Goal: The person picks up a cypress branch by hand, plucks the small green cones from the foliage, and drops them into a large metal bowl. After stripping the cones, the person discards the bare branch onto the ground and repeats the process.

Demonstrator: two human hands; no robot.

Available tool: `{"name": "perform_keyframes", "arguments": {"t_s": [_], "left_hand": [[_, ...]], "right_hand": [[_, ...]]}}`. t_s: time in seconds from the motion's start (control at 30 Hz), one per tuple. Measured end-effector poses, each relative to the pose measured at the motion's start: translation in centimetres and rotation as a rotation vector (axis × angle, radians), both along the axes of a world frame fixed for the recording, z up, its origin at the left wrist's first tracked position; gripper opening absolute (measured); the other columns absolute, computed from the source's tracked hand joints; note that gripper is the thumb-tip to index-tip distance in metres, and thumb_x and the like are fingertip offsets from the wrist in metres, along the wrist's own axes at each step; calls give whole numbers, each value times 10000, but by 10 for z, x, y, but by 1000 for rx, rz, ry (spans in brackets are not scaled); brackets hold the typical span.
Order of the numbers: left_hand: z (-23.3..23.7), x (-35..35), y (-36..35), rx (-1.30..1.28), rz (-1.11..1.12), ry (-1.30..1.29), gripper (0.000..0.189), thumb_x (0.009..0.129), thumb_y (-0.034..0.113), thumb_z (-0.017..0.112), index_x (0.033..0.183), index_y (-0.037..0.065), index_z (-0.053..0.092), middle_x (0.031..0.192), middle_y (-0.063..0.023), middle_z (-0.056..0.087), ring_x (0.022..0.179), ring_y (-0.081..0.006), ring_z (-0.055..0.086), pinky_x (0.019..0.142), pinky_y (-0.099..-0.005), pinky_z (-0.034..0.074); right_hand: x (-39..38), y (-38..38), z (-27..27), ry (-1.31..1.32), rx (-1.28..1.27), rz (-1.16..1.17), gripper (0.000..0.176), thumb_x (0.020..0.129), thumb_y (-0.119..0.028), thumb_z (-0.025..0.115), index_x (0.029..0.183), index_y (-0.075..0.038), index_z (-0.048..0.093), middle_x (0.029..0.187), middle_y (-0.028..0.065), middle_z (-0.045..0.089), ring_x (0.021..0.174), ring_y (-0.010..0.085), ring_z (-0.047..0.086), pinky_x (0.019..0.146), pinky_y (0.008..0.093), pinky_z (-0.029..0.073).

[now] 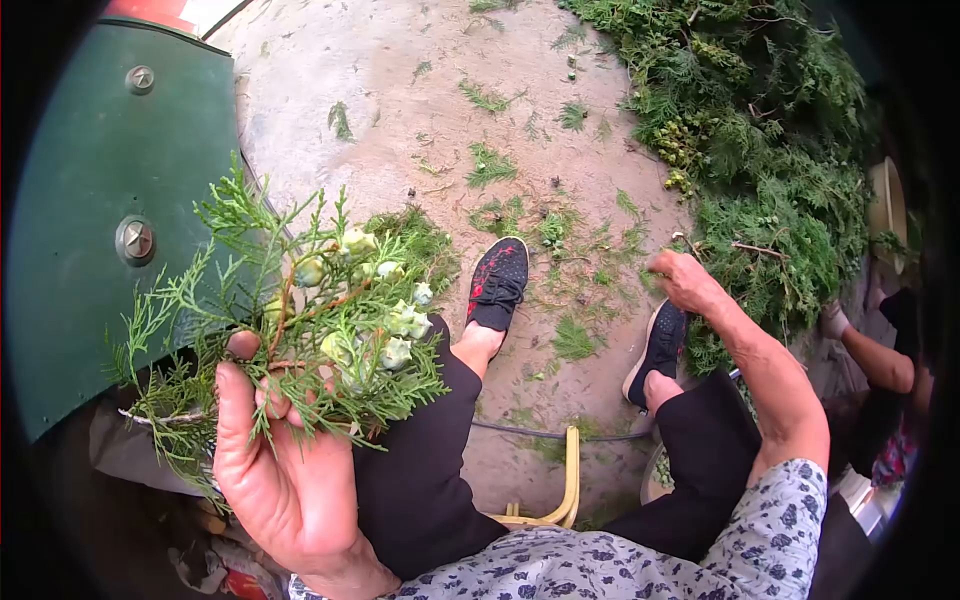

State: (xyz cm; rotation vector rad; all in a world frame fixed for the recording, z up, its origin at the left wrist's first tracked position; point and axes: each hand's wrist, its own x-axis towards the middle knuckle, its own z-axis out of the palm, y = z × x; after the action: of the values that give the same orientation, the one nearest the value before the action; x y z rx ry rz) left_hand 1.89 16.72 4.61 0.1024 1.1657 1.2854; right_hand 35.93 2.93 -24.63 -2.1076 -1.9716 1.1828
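My left hand (290, 480) is closed around a green conifer sprig (300, 310), held up at the left with its palm turned up. Several pale green cones (395, 322) sit among the sprig's leaves. Over my shoe on the right, my right hand (680, 280) has its fingers curled together beside the big pile of branches; whether anything small is between them cannot be made out.
A large heap of cut conifer branches (770, 170) lies at the right. Loose sprigs (490, 165) are scattered over the concrete floor (370, 60). A green metal panel (90, 190) stands at the left. Another person's arm (870, 355) shows at the right edge.
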Motion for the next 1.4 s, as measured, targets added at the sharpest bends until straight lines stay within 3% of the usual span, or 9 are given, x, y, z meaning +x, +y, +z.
{"name": "perform_keyframes", "arguments": {"t_s": [0.1,0.17,0.37,0.43,0.53,0.87,1.07,1.23,1.4], "left_hand": [[-11,-28,0,115,-177,-77,211,920,185,493,1076,46,524,713,-44,538,695,-136,493,800,-337,411],[-16,-42,5,197,-412,-216,259,931,200,466,1106,44,576,1136,-83,588,1057,-176,527,1004,-405,325],[-11,-38,9,145,-445,-127,260,929,219,472,1103,63,584,1098,-50,606,986,-139,547,966,-358,350],[-7,-41,6,27,-318,-321,356,926,216,467,1218,13,485,1317,-136,441,1238,-269,386,1062,-477,233],[-12,-49,3,62,-291,-395,385,918,234,485,1239,22,465,1324,-125,435,1256,-261,358,1075,-478,192],[-11,-58,3,18,-273,-492,361,927,247,467,1234,58,487,1333,-105,433,1266,-232,345,1072,-480,178],[-14,-39,6,171,-454,-158,314,923,199,473,1187,43,541,1206,-50,559,1134,-150,480,1011,-357,295],[-13,-39,5,178,-387,-79,307,918,188,481,1178,39,547,1213,-50,555,1134,-145,479,1014,-358,298],[-14,-43,7,174,-395,-135,307,919,189,480,1182,46,547,1221,-55,549,1141,-153,475,1028,-367,283]], "right_hand": [[-77,97,-21,12,79,-59,389,764,-41,558,1147,-9,498,1232,196,464,1126,345,464,946,390,394],[-120,139,-61,37,410,-49,252,728,-10,475,977,-5,512,1083,179,492,1037,348,484,863,414,423],[-185,223,-101,-141,321,66,344,747,-66,518,1090,-38,522,1345,167,367,1254,349,325,958,477,354],[-179,221,-102,-229,309,77,300,737,-72,534,1036,-54,551,1285,129,421,1233,323,346,938,487,361],[-156,205,-97,-176,248,-52,205,728,-124,544,909,-104,638,978,84,558,973,294,533,803,469,419],[-85,133,-113,132,411,-811,176,723,-34,586,890,-41,640,855,138,634,821,304,601,738,361,480],[-134,164,-130,-68,435,-312,169,714,-52,603,880,-53,574,862,136,546,801,338,573,698,405,471],[-145,156,-120,-97,470,-479,199,698,17,529,880,-58,556,876,162,523,849,366,546,718,433,459],[-204,169,-120,372,541,-517,129,705,28,503,757,-36,601,812,158,503,820,328,537,729,381,451]]}}
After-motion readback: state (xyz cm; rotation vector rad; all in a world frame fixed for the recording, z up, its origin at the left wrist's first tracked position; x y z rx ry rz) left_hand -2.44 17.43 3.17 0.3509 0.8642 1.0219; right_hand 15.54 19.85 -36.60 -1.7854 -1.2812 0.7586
